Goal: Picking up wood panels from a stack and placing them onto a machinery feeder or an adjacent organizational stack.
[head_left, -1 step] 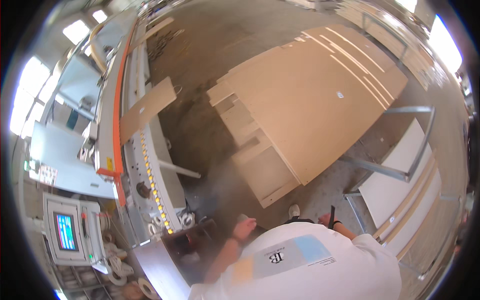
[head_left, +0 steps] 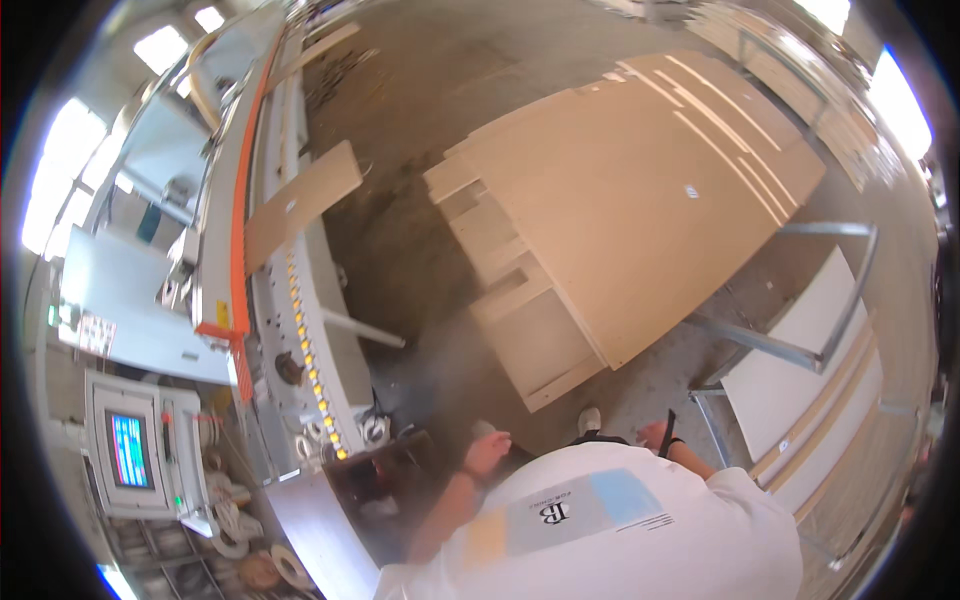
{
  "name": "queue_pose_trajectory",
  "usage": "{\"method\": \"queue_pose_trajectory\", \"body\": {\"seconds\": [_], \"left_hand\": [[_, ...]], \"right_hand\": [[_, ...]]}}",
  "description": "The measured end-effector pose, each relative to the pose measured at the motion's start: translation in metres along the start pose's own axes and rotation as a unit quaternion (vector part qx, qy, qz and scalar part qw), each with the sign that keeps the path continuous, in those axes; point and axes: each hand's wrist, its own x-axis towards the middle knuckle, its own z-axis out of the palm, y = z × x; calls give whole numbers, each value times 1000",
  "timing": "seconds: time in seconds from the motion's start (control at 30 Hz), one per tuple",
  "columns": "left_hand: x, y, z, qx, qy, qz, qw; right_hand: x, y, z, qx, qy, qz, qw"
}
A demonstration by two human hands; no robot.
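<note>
My left hand (head_left: 487, 454) hangs beside my shirt, above the floor near the machine's front end. Its fingers look loosely extended and nothing shows in them, though they are small and soft in the picture. On the other side my right hand (head_left: 655, 436) is at waist height, closed around a thin, dark, upright strip-like tool (head_left: 670, 433) whose kind I cannot make out. A dark band circles that wrist. The long machine (head_left: 240, 300) with an orange edge lies to my left, and a brown panel (head_left: 305, 207) rests across it.
Large brown boards (head_left: 620, 210) are stacked ahead, with narrow strips on top. Smaller panels (head_left: 540, 345) lie at the stack's near side. A metal rack (head_left: 770, 345) with white panels (head_left: 800, 330) stands at the right. A control screen (head_left: 129, 450) is at the left.
The view has shifted slightly, so the boards and machine appear a little farther right. My hands have hardly moved and hold the same as before.
</note>
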Motion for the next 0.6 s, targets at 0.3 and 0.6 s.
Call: {"method": "queue_pose_trajectory", "body": {"seconds": [0.3,0.6], "left_hand": [[-30,-27,-131,-161,87,15,983],[-51,8,-274,-323,64,65,942]], "right_hand": [[195,-212,-47,268,-35,298,915],[344,-435,-76,245,-188,89,947]]}}
